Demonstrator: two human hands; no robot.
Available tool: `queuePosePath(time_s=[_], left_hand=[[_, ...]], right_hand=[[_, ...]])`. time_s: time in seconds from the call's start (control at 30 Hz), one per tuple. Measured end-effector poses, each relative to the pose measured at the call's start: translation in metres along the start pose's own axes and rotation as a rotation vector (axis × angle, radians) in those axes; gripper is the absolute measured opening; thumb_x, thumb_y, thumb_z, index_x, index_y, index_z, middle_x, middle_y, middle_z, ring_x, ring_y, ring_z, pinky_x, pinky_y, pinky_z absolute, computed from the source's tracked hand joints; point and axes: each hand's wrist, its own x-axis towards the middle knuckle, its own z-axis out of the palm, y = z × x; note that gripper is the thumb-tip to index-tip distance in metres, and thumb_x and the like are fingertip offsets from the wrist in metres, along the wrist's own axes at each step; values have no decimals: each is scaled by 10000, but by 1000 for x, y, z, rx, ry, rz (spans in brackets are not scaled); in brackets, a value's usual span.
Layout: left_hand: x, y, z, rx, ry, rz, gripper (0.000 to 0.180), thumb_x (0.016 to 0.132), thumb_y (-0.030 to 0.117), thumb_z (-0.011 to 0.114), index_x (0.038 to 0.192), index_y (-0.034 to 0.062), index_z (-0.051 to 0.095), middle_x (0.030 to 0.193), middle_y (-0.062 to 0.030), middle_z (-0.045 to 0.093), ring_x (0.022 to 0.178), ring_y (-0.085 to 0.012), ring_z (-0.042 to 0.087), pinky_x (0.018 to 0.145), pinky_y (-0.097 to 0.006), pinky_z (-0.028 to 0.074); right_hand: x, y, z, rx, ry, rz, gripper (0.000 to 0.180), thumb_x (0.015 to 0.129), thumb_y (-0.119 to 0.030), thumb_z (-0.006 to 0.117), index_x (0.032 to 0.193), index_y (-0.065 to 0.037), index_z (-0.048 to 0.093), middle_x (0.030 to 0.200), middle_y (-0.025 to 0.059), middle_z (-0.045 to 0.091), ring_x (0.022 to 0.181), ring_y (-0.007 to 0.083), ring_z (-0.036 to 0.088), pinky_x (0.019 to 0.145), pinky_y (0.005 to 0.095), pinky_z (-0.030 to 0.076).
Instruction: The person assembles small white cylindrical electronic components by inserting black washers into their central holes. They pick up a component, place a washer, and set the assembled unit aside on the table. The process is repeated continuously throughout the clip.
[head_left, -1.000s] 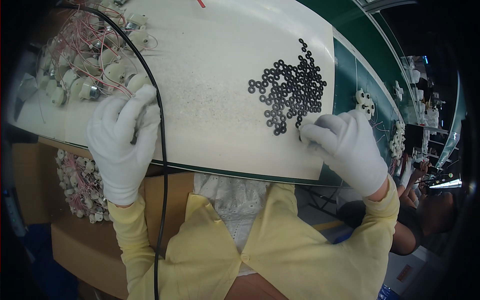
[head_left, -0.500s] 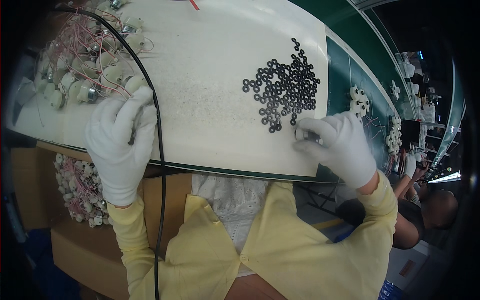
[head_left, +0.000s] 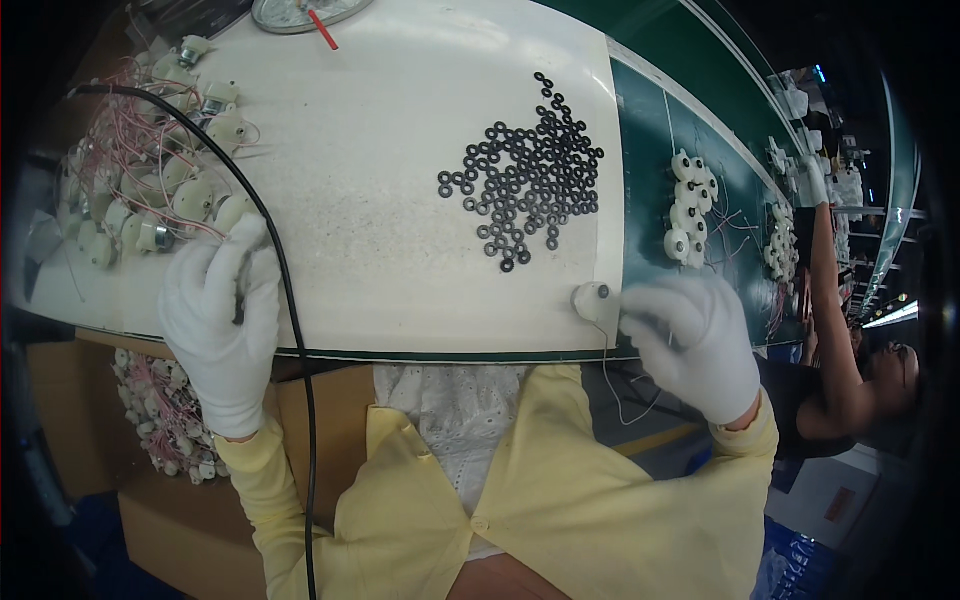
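My left hand (head_left: 222, 315), in a white glove, has its fingers curled together beside the heap of small motors (head_left: 195, 200) with white housings and pink wires. A dark sliver shows between thumb and fingers; what it is, I cannot make out. My right hand (head_left: 695, 340), also gloved, is open, thumb and fingers apart. Just left of its fingertips one white motor (head_left: 588, 302) rests on the white sheet, a dark round piece on its face. Its thin wire hangs over the table's front edge. Farther back lie many black rings (head_left: 545, 165), loosely spread.
A black cable (head_left: 290, 290) crosses in front, beside my left hand. Several motors (head_left: 690, 210) stand grouped on the green mat (head_left: 645, 150). A cardboard box (head_left: 200, 520) holding more motors is below the table. At the back is a round dish (head_left: 300, 15). A co-worker's arm (head_left: 828, 290) reaches in at right.
My right hand has let go of the motor, which now rests on the sheet with its wire trailing, and has drawn back. The co-worker's arm has stretched out. The view has shifted slightly.
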Motion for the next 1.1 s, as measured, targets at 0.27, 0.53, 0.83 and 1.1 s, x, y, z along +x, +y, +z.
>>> queuePosePath(time_s=[0.27,0.53,0.83,1.1], left_hand=[[1,-1,0,23,-63,-51,329,852,65,754,1179,66,723,1008,-125,634,919,-345,612,838,-445,497],[0,6,-6,233,-23,41,425,871,117,731,1292,72,691,1070,-148,640,967,-372,611,855,-472,501],[-6,4,-37,54,-314,0,597,812,113,793,1385,69,632,1152,-136,628,1086,-368,585,992,-474,457],[7,19,-35,339,-262,-29,483,765,198,864,1212,99,711,1064,-123,651,1013,-348,633,875,-458,521]], right_hand=[[6,3,34,-65,-2,82,458,772,-357,851,1138,-153,664,773,28,627,685,243,610,643,391,442],[-40,73,-27,-13,210,526,447,769,-101,814,1205,-118,716,953,106,681,769,249,661,748,361,527],[-53,179,15,340,184,713,526,835,10,721,1349,-70,646,1000,62,697,761,124,600,728,275,520],[-50,185,24,431,261,799,381,871,18,720,1243,10,639,978,33,717,756,67,600,708,238,519]])
